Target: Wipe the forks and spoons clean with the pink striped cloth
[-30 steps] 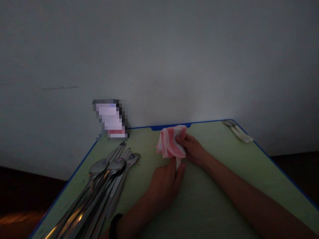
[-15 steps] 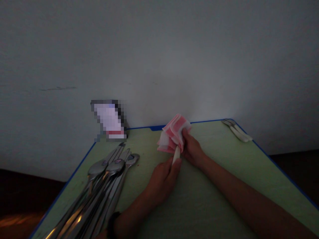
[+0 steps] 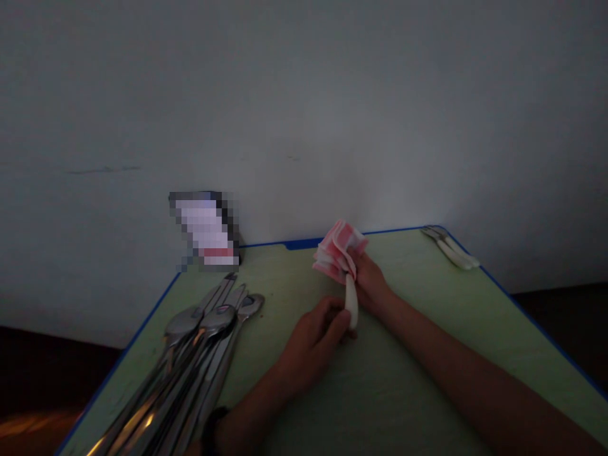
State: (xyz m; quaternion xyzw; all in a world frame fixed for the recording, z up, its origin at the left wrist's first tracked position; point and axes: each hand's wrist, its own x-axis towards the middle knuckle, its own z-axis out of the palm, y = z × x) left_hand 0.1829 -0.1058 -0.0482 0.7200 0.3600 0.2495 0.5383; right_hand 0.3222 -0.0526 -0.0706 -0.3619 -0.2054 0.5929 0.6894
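Observation:
In the middle, my left hand (image 3: 320,339) pinches the lower end of a cream-white handle (image 3: 351,301) between thumb and fingers. The handle belongs to a piece of cutlery whose head is hidden inside a folded pink-and-white cloth (image 3: 338,250). My right hand (image 3: 373,282) is closed on the cloth from the right side, wrapping it around the upper part of the cutlery. Both hands are above the pale green table (image 3: 403,380).
At the left lies a heap of metal spoons and knives (image 3: 204,354). Some white-handled forks (image 3: 451,248) rest at the far right corner. A blurred-out phone (image 3: 206,228) leans against the grey wall (image 3: 304,114) behind the blue-edged table.
The handle has swung from a slant to nearly upright in view, its lower end further right. My left hand has shifted slightly to the handle's end. The cloth has moved a little right.

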